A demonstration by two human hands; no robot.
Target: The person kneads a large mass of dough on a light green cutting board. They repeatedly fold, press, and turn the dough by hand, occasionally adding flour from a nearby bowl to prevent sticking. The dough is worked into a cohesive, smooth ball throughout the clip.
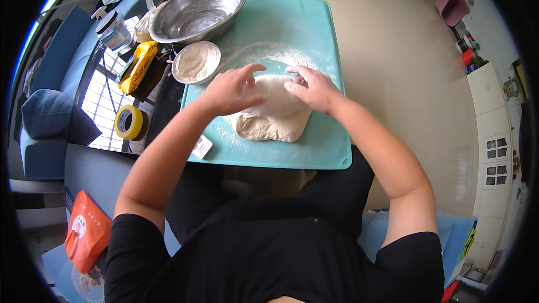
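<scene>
A thick slab of pale dough (272, 126) lies on the teal board (323, 146) in front of me. Its far part is white with flour and looks blurred. My left hand (233, 91) is over the dough's left side, fingers bent and apart. On the other side, my right hand (317, 88) has floury fingertips and half-curled fingers, with a gap between thumb and forefinger, at the dough's far right edge. I cannot tell whether either hand touches the dough. Loose flour (286, 56) is scattered beyond it.
A bowl of flour (196, 62) and a large steel basin (199, 14) stand at the board's left. Farther left are yellow tape (128, 122), a yellow packet (138, 67) and a spray bottle (114, 31). A small white object (202, 147) lies by my left forearm.
</scene>
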